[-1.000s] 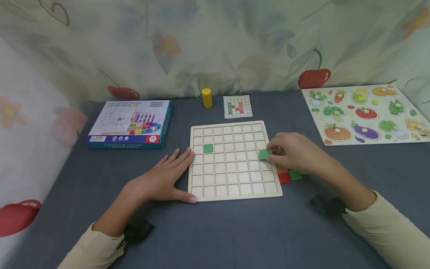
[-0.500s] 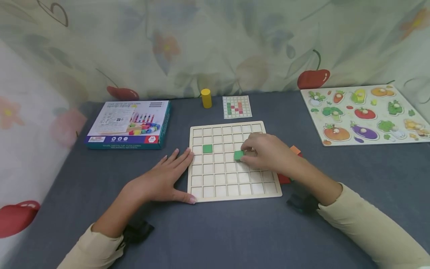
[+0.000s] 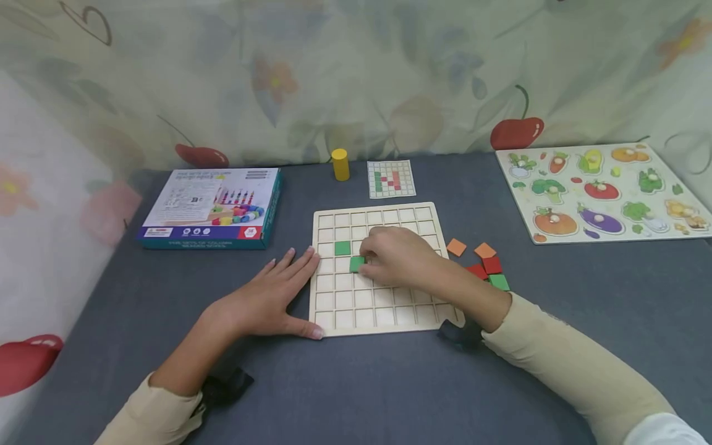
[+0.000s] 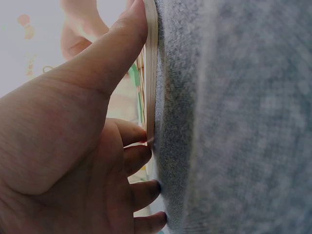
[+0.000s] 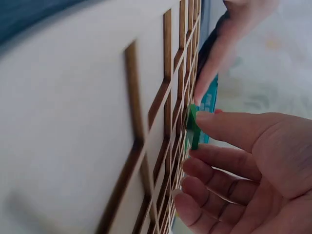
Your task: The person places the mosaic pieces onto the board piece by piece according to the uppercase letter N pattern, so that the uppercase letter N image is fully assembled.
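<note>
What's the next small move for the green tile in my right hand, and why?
I'd probably ease the pinched green tile slightly left and lower it into the bare square just nearer you than the seated green tile: your right hand holds it beside that square, and the pattern card shows green in a column.

Grey tabletop (image 3: 345, 389) bore grid board (image 3: 384, 317); round it sat box (image 3: 208, 207) at ten o'clock, yellow cylinder (image 3: 340, 165) eleven, patterned card (image 3: 391, 179) twelve, vegetable puzzle (image 3: 630, 188) two, loose tiles (image 3: 492, 266) three.
</note>
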Available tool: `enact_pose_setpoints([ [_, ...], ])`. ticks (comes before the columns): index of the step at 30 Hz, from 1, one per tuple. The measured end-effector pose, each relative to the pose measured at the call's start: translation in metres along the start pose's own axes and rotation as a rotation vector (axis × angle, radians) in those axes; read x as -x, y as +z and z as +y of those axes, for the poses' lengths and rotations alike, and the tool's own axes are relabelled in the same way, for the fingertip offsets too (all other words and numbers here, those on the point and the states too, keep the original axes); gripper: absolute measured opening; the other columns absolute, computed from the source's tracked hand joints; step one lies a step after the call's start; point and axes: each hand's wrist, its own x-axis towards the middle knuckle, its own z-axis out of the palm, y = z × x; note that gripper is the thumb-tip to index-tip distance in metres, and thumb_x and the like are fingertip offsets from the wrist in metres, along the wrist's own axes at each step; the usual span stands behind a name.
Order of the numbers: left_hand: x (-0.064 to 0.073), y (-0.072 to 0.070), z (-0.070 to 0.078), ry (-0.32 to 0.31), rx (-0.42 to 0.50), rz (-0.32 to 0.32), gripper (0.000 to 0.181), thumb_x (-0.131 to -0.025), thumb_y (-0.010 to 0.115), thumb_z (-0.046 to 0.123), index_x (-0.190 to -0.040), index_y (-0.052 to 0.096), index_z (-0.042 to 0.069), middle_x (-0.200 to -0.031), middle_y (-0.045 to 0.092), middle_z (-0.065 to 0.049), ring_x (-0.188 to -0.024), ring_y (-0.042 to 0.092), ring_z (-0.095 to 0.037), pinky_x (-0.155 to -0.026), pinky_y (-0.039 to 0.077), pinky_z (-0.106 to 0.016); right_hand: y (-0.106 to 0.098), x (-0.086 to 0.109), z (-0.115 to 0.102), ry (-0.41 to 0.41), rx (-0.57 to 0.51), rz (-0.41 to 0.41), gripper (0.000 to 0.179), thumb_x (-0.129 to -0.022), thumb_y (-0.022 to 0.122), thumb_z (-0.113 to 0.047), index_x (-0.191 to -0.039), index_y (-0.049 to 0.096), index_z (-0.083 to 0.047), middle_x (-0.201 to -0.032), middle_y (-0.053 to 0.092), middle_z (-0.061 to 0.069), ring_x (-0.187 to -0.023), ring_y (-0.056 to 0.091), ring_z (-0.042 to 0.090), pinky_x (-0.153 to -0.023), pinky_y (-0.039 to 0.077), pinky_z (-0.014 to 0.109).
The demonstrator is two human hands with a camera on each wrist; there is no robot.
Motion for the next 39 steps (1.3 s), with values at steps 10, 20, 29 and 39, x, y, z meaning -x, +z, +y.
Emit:
enact_pose_setpoints([
  [10,0.000,0.001,0.000,-0.006,-0.009,-0.001,0.126,-0.073,0.069,0.077,-0.163,0.008,0.014,-0.168,0.004,-0.004,-0.152,-0.002,-0.036,-0.118,0.004,-0.060,0.008,-0.018,-0.017,-0.002,0.073,0.007,0.012,-0.088,0.076,-0.017,-0.078,0.070,-0.014,-0.072,0.053,-0.003,-0.065,0.048,0.014,-0.058,0.040,0.029],
  [20,0.000,0.000,0.000,0.005,-0.010,-0.002,0.124,-0.074,0.070,0.076,-0.162,0.009,0.013,-0.168,0.005,-0.005,-0.152,-0.001,-0.037,-0.117,0.004,-0.060,0.013,-0.019,-0.023,0.011,0.137,0.018,0.008,-0.088,0.074,-0.014,-0.081,0.072,-0.013,-0.074,0.055,-0.002,-0.066,0.052,0.015,-0.059,0.046,0.032],
  [29,0.001,0.001,0.001,0.000,-0.007,-0.005,0.125,-0.074,0.069,0.076,-0.162,0.008,0.013,-0.168,0.005,-0.005,-0.152,-0.002,-0.037,-0.118,0.004,-0.060,0.001,0.001,-0.018,0.012,0.080,-0.011,0.003,-0.087,0.072,-0.013,-0.088,0.075,-0.013,-0.078,0.059,-0.004,-0.072,0.057,0.014,-0.064,0.048,0.032],
  [39,0.000,-0.001,0.001,-0.006,-0.004,-0.014,0.125,-0.074,0.069,0.076,-0.163,0.006,0.014,-0.168,0.003,-0.004,-0.152,-0.003,-0.036,-0.118,0.003,-0.060,-0.025,0.041,0.004,0.032,-0.007,0.014,0.011,-0.087,0.074,-0.010,-0.098,0.078,-0.011,-0.092,0.067,-0.002,-0.082,0.061,0.015,-0.075,0.052,0.035],
])
